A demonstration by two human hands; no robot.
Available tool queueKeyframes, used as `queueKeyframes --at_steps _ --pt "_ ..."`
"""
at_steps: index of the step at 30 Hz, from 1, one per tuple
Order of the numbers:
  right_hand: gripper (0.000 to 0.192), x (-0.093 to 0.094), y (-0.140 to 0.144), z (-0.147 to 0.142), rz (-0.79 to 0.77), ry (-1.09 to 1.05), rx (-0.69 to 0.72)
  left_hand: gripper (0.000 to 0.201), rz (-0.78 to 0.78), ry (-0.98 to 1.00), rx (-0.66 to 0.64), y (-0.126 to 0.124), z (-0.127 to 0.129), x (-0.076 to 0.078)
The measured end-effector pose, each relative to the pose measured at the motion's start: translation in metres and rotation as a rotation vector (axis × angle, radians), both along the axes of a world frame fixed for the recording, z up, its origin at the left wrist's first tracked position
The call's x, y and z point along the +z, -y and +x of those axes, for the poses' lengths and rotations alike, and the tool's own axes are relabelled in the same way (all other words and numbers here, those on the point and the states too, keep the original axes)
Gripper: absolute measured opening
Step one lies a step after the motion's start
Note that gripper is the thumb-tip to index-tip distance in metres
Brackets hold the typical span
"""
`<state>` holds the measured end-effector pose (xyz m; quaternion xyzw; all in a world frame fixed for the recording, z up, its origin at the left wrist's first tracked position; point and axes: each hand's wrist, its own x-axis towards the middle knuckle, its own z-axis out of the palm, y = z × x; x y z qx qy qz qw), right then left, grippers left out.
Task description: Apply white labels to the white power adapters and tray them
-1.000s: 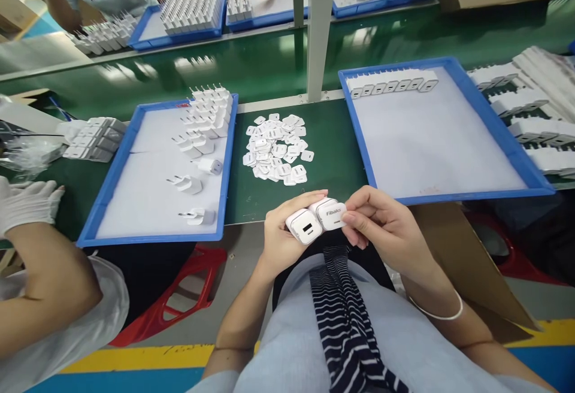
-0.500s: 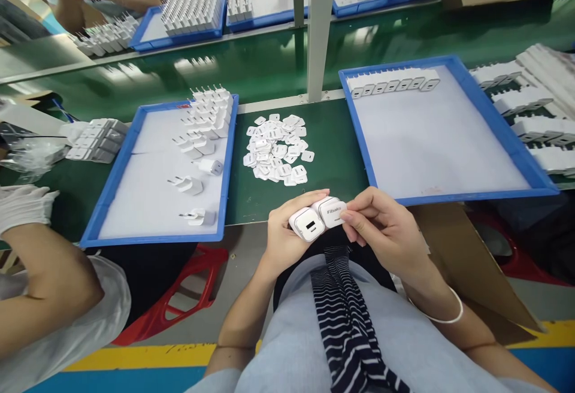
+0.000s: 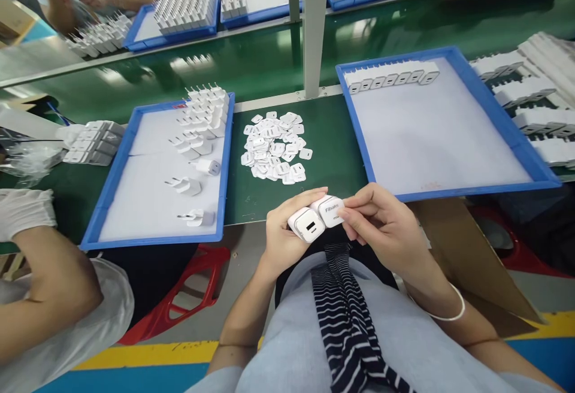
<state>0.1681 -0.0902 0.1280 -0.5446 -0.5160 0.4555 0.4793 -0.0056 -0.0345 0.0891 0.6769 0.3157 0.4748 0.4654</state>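
Left hand (image 3: pixel 281 237) grasps two white chargers (image 3: pixel 315 218) side by side at the near edge of the green bench (image 3: pixel 335 159); right hand (image 3: pixel 381 225) pinches the right-hand unit's face. Loose white labels (image 3: pixel 274 148) lie between two blue trays (image 3: pixel 157 240). A green conveyor (image 3: pixel 251 63) runs behind; co-workers' arms flank the station.

Green workbench (image 3: pixel 332 159), two blue trays (image 3: pixel 108 192) (image 3: pixel 498 105), pile of white labels (image 3: pixel 274 147) between them
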Motion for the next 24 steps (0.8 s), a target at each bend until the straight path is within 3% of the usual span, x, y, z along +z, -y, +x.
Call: queueKeyframes --at_steps 20,24 --pt "0.021 0.0012 0.0002 0.0006 -0.099 -0.1 0.001 0.042 0.111 -0.007 -0.066 -0.0033 -0.0027 -0.0046" --pt "0.016 -0.0063 -0.0018 0.0008 -0.073 -0.003 -0.083 0.043 0.017 0.003 -0.074 -0.0025 0.0005 -0.0055"
